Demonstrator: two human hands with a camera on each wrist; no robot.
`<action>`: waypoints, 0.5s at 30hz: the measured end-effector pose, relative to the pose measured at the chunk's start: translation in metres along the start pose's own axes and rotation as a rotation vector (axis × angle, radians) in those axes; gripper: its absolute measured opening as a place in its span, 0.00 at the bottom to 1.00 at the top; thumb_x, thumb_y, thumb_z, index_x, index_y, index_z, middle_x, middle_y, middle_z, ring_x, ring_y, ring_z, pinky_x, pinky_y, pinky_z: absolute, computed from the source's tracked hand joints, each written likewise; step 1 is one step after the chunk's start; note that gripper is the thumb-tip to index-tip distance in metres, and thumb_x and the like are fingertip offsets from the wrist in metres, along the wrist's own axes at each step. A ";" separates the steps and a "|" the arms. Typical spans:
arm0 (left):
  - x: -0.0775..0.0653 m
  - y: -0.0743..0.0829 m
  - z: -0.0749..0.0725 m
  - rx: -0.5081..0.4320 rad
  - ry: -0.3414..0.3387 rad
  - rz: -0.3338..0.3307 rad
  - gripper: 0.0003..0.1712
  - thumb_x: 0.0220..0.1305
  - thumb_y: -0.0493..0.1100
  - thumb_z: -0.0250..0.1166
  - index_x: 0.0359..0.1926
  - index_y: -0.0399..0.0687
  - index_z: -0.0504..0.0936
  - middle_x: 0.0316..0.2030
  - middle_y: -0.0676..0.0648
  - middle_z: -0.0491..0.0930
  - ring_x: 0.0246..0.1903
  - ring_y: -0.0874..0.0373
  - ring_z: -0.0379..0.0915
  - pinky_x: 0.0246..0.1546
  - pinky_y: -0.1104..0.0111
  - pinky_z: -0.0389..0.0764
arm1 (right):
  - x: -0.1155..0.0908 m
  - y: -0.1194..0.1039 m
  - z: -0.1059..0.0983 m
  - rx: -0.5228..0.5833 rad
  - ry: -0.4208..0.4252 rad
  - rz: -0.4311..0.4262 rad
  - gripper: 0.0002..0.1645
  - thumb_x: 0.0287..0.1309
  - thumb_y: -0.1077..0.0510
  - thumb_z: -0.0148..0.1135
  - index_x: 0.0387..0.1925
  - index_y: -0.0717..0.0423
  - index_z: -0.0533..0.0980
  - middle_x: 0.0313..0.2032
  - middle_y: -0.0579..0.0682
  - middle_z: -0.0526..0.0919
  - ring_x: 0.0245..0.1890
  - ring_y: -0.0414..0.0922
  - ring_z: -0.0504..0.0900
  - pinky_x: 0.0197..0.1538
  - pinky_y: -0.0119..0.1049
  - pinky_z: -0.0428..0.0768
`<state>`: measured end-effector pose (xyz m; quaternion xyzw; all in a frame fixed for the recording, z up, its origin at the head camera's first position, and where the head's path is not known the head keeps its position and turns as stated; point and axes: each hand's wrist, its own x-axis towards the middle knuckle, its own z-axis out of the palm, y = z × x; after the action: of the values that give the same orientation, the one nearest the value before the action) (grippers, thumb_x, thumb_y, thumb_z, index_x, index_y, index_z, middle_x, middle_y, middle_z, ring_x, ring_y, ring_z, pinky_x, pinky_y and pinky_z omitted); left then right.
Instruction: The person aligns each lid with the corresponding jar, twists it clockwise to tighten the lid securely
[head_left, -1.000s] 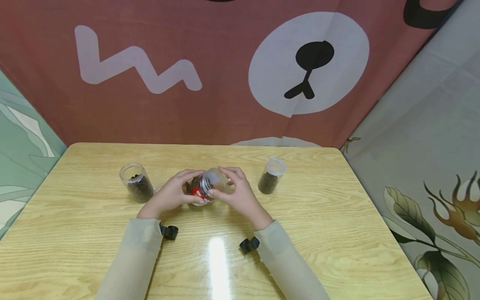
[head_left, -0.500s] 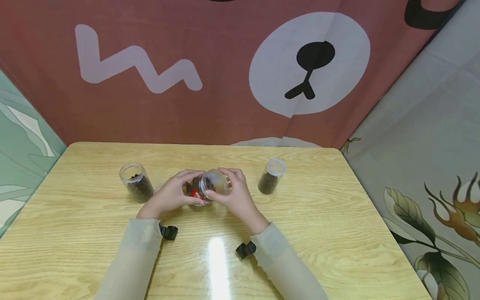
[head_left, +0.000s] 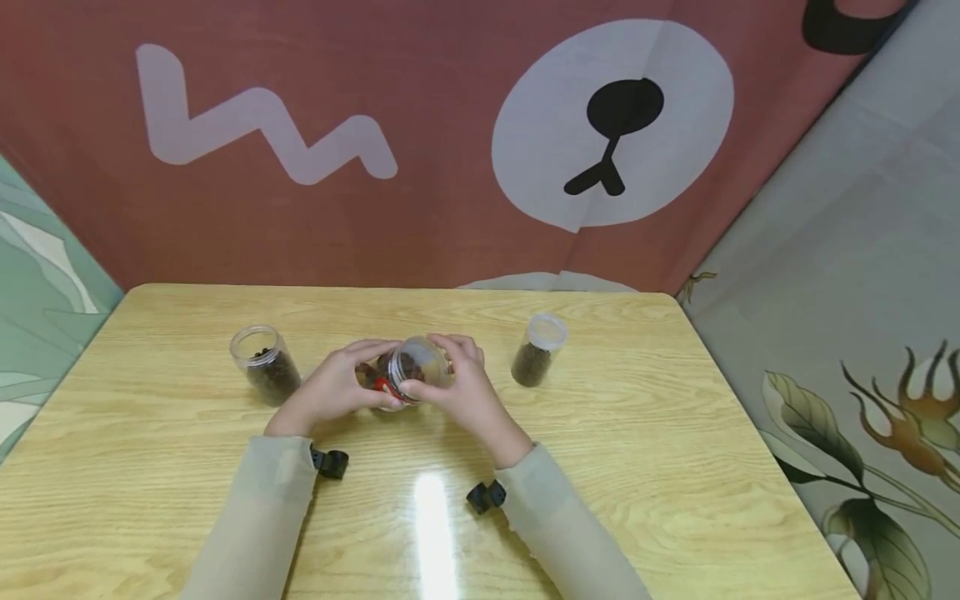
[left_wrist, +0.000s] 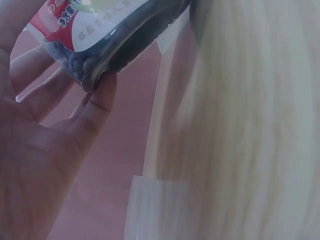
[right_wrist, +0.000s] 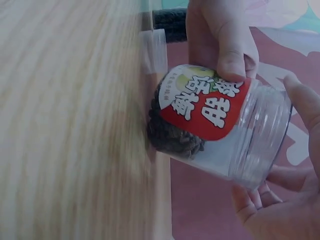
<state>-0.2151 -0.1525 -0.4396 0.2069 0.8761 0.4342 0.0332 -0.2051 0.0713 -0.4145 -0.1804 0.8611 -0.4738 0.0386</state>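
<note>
Between both hands, over the middle of the table, a clear plastic jar (right_wrist: pixel 182 142) with a red and white label is held tilted. Dark dried bits lie in its lower part. My left hand (head_left: pixel 330 387) grips the body, thumb on the label side, fingertips near the base in the left wrist view. Around the wide clear lid (right_wrist: pixel 264 132) at the top curl the fingers and thumb of my right hand (head_left: pixel 472 396).
An uncovered jar (head_left: pixel 273 377) of dark bits stands left of my left hand. To the right is a smaller jar (head_left: pixel 532 364) with a whitish cap. A translucent ribbed lid (right_wrist: pixel 154 52) rests on the table near the left jar. A bear-print cloth (head_left: pixel 442 225) hangs behind the table.
My right hand and wrist have turned slightly at the lid, shifting a little left and toward me. The left hand keeps its grip on the jar. The head view has shifted slightly.
</note>
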 end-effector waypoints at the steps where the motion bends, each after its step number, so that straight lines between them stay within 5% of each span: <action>1: 0.000 0.000 0.000 -0.005 -0.001 0.000 0.49 0.37 0.66 0.74 0.64 0.67 0.68 0.61 0.52 0.67 0.53 0.53 0.69 0.48 0.54 0.77 | 0.000 0.000 0.000 -0.004 -0.002 -0.006 0.51 0.45 0.33 0.68 0.67 0.49 0.62 0.61 0.50 0.61 0.57 0.48 0.62 0.52 0.49 0.75; 15: 0.001 0.004 0.000 0.000 -0.010 0.006 0.50 0.37 0.66 0.74 0.64 0.65 0.69 0.62 0.52 0.67 0.52 0.53 0.70 0.47 0.57 0.78 | -0.003 0.007 -0.001 -0.081 -0.015 -0.075 0.52 0.44 0.30 0.65 0.68 0.45 0.60 0.62 0.47 0.59 0.56 0.45 0.60 0.49 0.44 0.74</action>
<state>-0.2150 -0.1498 -0.4365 0.2118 0.8753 0.4332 0.0361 -0.2046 0.0766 -0.4206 -0.2174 0.8719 -0.4384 0.0197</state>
